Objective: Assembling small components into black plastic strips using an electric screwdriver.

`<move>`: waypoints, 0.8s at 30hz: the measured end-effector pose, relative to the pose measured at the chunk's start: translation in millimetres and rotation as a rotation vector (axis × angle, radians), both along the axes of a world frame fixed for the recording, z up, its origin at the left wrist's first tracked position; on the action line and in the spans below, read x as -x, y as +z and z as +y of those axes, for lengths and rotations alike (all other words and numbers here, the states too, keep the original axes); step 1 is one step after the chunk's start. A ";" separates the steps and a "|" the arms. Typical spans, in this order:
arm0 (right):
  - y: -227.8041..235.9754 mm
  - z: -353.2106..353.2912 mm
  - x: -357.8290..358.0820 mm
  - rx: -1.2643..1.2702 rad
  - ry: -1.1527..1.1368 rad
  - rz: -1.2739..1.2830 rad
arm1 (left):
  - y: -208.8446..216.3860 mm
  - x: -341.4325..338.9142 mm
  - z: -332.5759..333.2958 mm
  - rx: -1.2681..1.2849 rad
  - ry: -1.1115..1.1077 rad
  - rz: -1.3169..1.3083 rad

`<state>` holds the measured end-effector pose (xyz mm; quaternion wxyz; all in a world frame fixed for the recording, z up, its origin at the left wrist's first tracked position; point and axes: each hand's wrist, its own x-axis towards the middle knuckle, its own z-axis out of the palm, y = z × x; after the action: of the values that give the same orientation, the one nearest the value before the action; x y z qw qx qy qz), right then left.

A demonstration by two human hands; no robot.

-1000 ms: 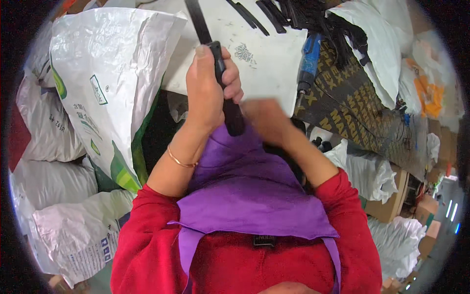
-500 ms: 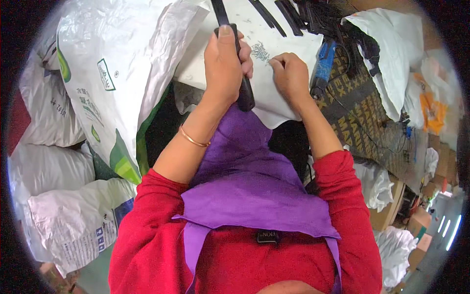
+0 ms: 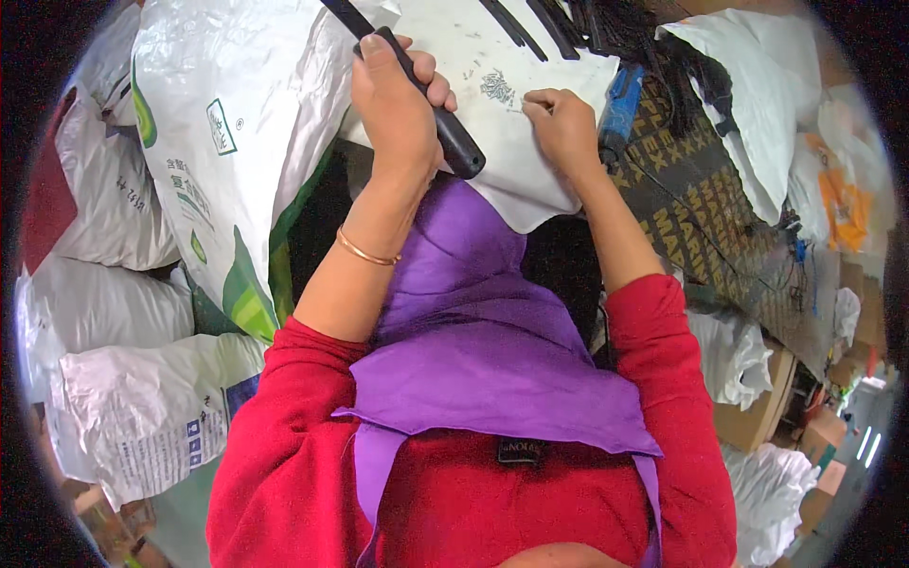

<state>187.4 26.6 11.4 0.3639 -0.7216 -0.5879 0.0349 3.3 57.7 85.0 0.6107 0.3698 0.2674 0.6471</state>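
My left hand (image 3: 402, 114) is wrapped round the thick rounded grip of a long black bar (image 3: 461, 147), whose thinner flat end runs off toward the far left. Over the white cloth-like sheet (image 3: 559, 62), my right hand (image 3: 566, 133) is pinched, thumb against fingers. Whatever lies between its fingertips is too small to make out. Just left of those fingertips is a loose pile of small silvery screws (image 3: 496, 87). A blue handheld tool (image 3: 621, 102) with a dark end lies right of my right hand.
Black strips (image 3: 554, 28) lie at the far edge of the sheet. A large white and green sack (image 3: 218, 114) stands at left, with stuffed white bags (image 3: 142, 407) below it. Dark printed sheeting (image 3: 682, 180) covers the right side, beside a white bag (image 3: 757, 85). A thin cable crosses the sheeting.
My left hand has moved left, and the black bar has tilted further, its far end swinging left. My right hand stays beside the screws, its fingers still together. The view has shifted slightly.
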 end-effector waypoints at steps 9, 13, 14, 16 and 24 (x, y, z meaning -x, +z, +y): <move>6.0 6.6 10.1 0.022 -0.053 -0.154 | 6.6 8.9 2.3 0.000 0.071 -0.019; 44.3 -33.3 53.3 0.187 0.162 0.649 | 5.3 18.5 7.2 -0.002 0.126 -0.050; 47.8 -43.9 63.8 0.140 0.278 0.718 | 6.0 20.4 5.9 -0.002 0.133 -0.048; 49.7 -54.3 73.7 0.086 0.387 0.786 | 8.3 18.6 3.4 -0.014 0.123 -0.057; 56.3 -64.4 80.7 0.079 0.422 0.835 | 12.6 16.6 -10.5 -0.051 0.079 -0.046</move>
<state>106.6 -37.7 67.7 0.5266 -0.5237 -0.5233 0.4178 -13.3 47.2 97.5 0.5810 0.3595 0.2510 0.6857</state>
